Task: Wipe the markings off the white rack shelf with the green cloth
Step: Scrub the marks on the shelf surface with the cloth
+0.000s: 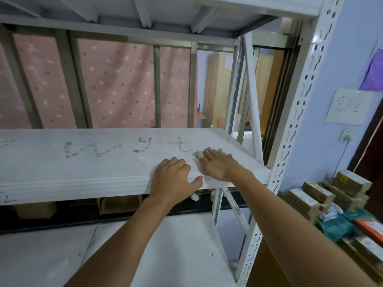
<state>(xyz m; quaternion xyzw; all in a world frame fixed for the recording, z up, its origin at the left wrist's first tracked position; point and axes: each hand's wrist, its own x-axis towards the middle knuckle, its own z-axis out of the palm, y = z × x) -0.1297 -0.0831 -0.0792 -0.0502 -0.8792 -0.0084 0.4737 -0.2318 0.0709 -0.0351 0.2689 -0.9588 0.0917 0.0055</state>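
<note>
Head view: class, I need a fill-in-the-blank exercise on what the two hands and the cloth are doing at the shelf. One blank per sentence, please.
1. The right hand presses a ____ cloth flat onto the shelf.
2. The left hand rests on the shelf's ____ edge.
3. Most markings lie to the ____ of the cloth.
4. Behind the shelf hangs a dotted ____ curtain.

Missing words: green, front, left, pink.

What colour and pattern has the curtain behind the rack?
The curtain is pink with white and dark dots, head view.
</note>
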